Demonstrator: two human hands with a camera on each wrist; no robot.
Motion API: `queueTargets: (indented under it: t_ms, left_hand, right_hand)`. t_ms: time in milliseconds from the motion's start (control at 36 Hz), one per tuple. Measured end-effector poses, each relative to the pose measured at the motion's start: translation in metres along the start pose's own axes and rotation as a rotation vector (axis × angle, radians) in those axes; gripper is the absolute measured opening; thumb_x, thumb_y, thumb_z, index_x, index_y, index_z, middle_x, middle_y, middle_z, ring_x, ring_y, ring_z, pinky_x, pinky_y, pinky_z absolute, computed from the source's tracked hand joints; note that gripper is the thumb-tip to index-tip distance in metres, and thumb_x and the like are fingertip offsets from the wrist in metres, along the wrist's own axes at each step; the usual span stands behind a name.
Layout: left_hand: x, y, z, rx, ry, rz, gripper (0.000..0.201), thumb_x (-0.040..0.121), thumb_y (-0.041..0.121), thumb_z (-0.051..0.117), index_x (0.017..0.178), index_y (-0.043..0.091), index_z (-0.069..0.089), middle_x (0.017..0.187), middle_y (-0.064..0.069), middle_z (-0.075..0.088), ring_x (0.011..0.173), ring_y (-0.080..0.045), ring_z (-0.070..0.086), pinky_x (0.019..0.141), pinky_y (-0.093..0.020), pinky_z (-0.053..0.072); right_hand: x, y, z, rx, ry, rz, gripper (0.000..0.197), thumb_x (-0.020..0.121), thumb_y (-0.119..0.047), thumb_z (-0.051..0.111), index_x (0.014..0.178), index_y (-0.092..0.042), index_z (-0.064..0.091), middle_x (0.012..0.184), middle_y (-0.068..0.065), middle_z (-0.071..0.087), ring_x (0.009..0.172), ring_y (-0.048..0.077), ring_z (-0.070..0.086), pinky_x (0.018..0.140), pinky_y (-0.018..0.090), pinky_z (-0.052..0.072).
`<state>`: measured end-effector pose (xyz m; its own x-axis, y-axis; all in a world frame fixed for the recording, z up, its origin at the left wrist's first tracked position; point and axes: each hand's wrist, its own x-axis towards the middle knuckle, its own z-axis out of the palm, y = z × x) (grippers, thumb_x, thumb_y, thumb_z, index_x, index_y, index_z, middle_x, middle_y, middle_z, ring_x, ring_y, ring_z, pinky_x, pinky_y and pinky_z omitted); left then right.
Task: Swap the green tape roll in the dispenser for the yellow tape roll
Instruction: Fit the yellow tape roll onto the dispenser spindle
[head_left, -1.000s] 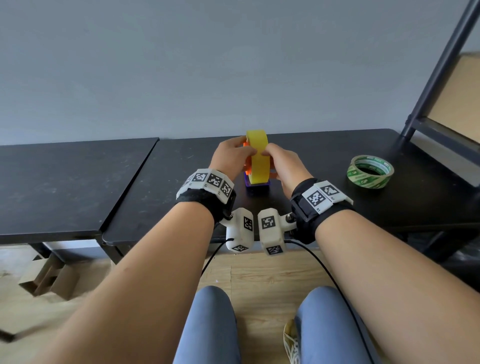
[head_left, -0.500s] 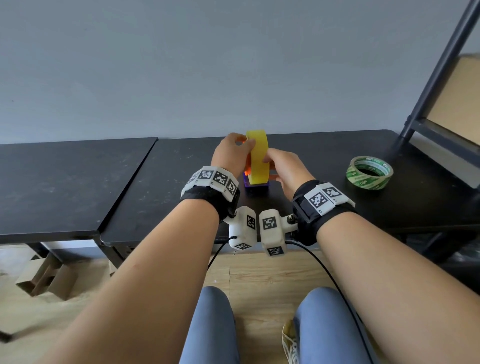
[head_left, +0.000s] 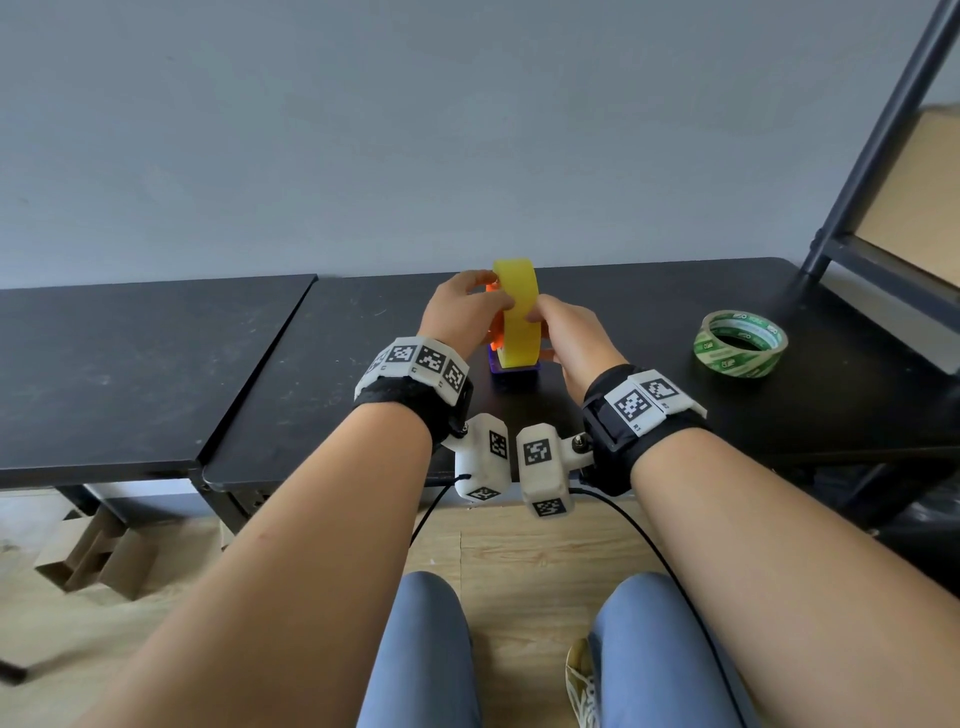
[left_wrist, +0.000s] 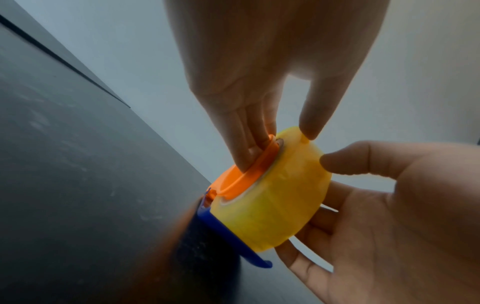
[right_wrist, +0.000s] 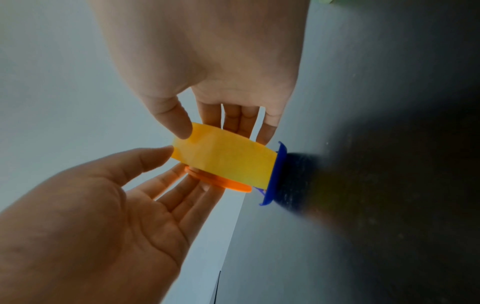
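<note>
The yellow tape roll (head_left: 514, 317) stands on edge in the dispenser, on an orange hub (head_left: 496, 332) above a blue base (head_left: 511, 371). My left hand (head_left: 493, 291) presses its fingers against the orange hub (left_wrist: 244, 174) and lays its thumb on the roll's rim (left_wrist: 275, 193). My right hand (head_left: 543, 322) pinches the roll (right_wrist: 228, 158) across its width, thumb in front and fingers behind on the right side. The green tape roll (head_left: 740, 349) lies flat on the black table (head_left: 363, 364), well to the right of both hands.
A second black table (head_left: 130, 364) adjoins on the left with a narrow gap. A dark metal shelf frame (head_left: 857, 182) rises at the right end, just behind the green roll. Cardboard (head_left: 98, 556) lies on the wooden floor under the table.
My left thumb has come round onto the yellow roll's rim and my right thumb has risen to meet it. The roll stays upright on the dispenser; the green roll has not moved.
</note>
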<state>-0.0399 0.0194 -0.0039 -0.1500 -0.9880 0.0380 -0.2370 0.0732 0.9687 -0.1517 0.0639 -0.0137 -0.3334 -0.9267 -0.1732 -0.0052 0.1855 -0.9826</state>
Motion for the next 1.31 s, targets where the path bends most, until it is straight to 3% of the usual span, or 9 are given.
queueTargets:
  t_ms: [278,389,528,750,833,916,1111,1222,1305]
  left_hand:
    - [0.004,-0.003,0.001,0.033,-0.001,0.034,0.05,0.089,0.024,0.064,0.137,0.014,0.055,0.13,-0.016,0.063,0.111,-0.032,0.066,0.09,-0.045,0.058]
    - [0.007,-0.002,0.002,0.052,0.027,0.052,0.046,0.091,0.026,0.061,0.135,0.013,0.057,0.125,-0.015,0.066,0.098,-0.028,0.068,0.089,-0.045,0.058]
    - [0.008,-0.002,0.004,0.107,0.06,0.065,0.044,0.09,0.036,0.059,0.129,0.015,0.062,0.125,-0.013,0.066,0.105,-0.031,0.068,0.088,-0.045,0.058]
    - [0.006,-0.001,0.004,0.152,0.046,0.08,0.044,0.091,0.043,0.054,0.126,0.017,0.065,0.12,-0.015,0.068,0.104,-0.03,0.068,0.089,-0.044,0.058]
    - [0.005,-0.002,0.002,0.104,0.028,0.072,0.038,0.09,0.041,0.058,0.114,0.014,0.069,0.103,-0.012,0.071,0.081,-0.021,0.066,0.082,-0.041,0.061]
    - [0.004,-0.003,0.002,0.068,0.014,0.044,0.063,0.075,0.048,0.068,0.129,0.015,0.062,0.121,-0.013,0.069,0.097,-0.027,0.072,0.082,-0.041,0.061]
    - [0.007,-0.002,0.001,0.072,-0.022,0.069,0.042,0.088,0.031,0.066,0.125,0.01,0.063,0.107,-0.015,0.07,0.084,-0.026,0.067,0.085,-0.048,0.059]
    - [0.01,-0.002,0.002,0.092,-0.005,0.037,0.07,0.086,0.034,0.065,0.147,0.009,0.04,0.132,-0.019,0.061,0.11,-0.035,0.065,0.088,-0.047,0.058]
    - [0.011,-0.003,0.002,0.114,-0.017,0.06,0.066,0.088,0.033,0.063,0.148,0.013,0.041,0.134,-0.022,0.059,0.112,-0.038,0.065,0.085,-0.047,0.059]
  right_hand:
    - [0.004,0.002,-0.002,-0.005,0.003,-0.02,0.029,0.062,-0.029,0.054,0.085,-0.014,0.064,0.124,0.023,0.063,0.115,0.037,0.06,0.102,0.054,0.047]
    - [0.005,0.002,-0.002,-0.013,0.001,-0.023,0.026,0.063,-0.027,0.054,0.085,-0.013,0.061,0.1,0.014,0.06,0.095,0.029,0.059,0.103,0.054,0.047]
    - [0.003,0.0,-0.001,-0.039,0.016,-0.021,0.012,0.079,-0.017,0.054,0.088,-0.011,0.059,0.096,0.011,0.054,0.09,0.026,0.055,0.082,0.039,0.047]
    - [0.001,-0.001,-0.001,-0.049,0.04,0.007,0.023,0.077,-0.015,0.054,0.098,-0.008,0.063,0.115,0.018,0.066,0.116,0.036,0.06,0.101,0.049,0.047]
    - [-0.002,-0.002,0.0,-0.035,0.036,0.009,0.02,0.078,-0.014,0.053,0.096,-0.01,0.062,0.124,0.022,0.063,0.114,0.035,0.061,0.093,0.041,0.049]
    - [-0.003,-0.002,0.0,-0.034,0.042,0.0,0.012,0.082,-0.012,0.053,0.092,-0.011,0.059,0.125,0.022,0.062,0.113,0.034,0.061,0.08,0.035,0.044]
    - [0.001,-0.001,0.0,-0.02,0.045,0.012,0.036,0.074,-0.015,0.054,0.105,0.002,0.063,0.128,0.026,0.06,0.115,0.037,0.06,0.092,0.042,0.049]
    - [-0.001,-0.003,0.001,-0.004,0.033,-0.015,0.049,0.073,-0.008,0.051,0.117,0.013,0.055,0.13,0.033,0.053,0.086,0.032,0.058,0.085,0.045,0.05]
    - [-0.002,-0.004,0.002,0.005,0.051,0.009,0.055,0.067,-0.012,0.053,0.117,0.01,0.058,0.129,0.031,0.057,0.112,0.043,0.062,0.103,0.055,0.045]
